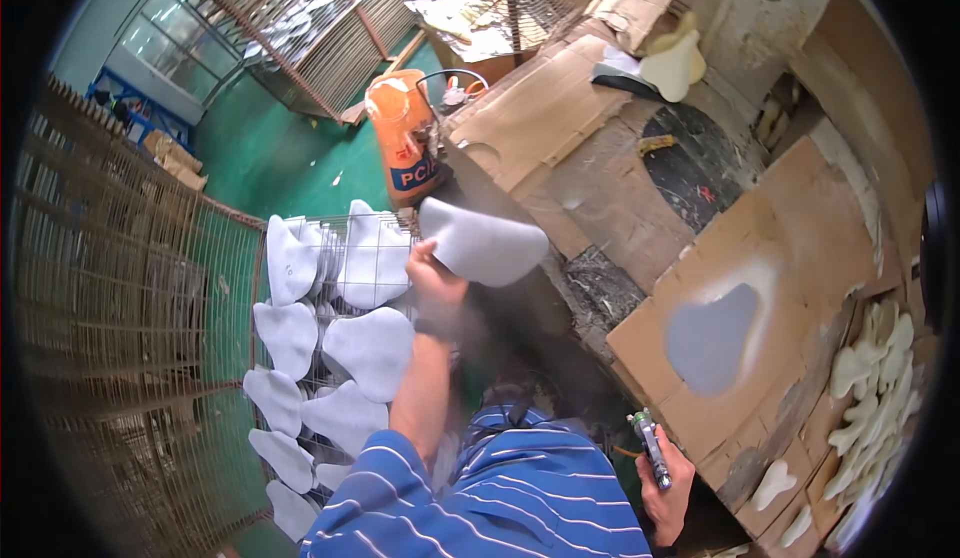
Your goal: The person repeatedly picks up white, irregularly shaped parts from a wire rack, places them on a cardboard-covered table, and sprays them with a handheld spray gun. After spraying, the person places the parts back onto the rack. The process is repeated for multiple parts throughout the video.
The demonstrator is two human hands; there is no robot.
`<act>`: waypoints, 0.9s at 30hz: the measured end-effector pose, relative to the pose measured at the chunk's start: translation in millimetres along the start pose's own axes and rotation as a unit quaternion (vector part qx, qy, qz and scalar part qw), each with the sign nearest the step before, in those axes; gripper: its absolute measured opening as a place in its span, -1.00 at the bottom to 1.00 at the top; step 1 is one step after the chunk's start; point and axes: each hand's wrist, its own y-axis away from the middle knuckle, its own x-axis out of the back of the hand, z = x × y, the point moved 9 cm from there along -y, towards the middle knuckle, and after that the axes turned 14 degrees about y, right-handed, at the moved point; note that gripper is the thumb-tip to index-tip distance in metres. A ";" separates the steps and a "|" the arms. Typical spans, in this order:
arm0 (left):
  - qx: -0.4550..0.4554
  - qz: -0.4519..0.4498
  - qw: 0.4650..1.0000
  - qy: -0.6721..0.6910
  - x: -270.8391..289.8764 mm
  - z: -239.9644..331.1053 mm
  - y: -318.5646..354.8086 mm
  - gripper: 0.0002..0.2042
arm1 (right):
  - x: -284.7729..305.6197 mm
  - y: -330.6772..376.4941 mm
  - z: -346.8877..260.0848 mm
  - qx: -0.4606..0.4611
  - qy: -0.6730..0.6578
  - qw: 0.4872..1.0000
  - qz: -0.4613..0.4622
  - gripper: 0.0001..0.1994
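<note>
My left hand [437, 278] is closed on the edge of a flat, curved, pale grey pad [487, 243], held up beside a wire rack. On that rack [258, 303] lie several similar grey pads [369, 350] in rows, close to my left forearm. My right hand [668, 490], low at the right, is wrapped round a small metal spray gun [651, 448]. A sheet of cardboard [640, 343] lies on the bench to the right, bearing a grey pad-shaped patch [712, 340] with a whitish sprayed halo on one side.
Cream, unsprayed-looking pads [870, 398] are heaped at the bench's right edge. An orange bucket [398, 128] with a handle stands beyond the rack. More pale pads [672, 63] lie at the bench's far end. Tall slatted racks [130, 288] line the left, above a green floor [300, 163].
</note>
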 end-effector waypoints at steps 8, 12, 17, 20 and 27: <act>-0.099 -0.077 0.992 0.017 0.4 163.1 -58.9 -0.53 | -48.0 -34.3 -42.3 0.038 0.018 0.999 -0.032 -0.49; -0.195 0.097 0.976 0.024 101.9 227.8 -42.1 -0.47 | -68.5 -48.6 -63.6 0.031 0.022 0.998 -0.054 -0.50; -0.255 0.343 0.890 -0.158 255.3 309.3 -16.4 -0.47 | -86.5 -57.7 -85.8 0.055 0.021 0.994 -0.088 -0.51; -0.379 0.410 0.672 -0.487 228.2 331.2 12.4 -0.36 | -92.5 -59.9 -92.2 0.047 0.040 0.994 -0.092 -0.53; -0.461 0.226 0.794 -0.326 100.2 351.2 34.9 -0.45 | -103.2 -80.7 -136.6 0.111 0.051 0.985 -0.123 -0.56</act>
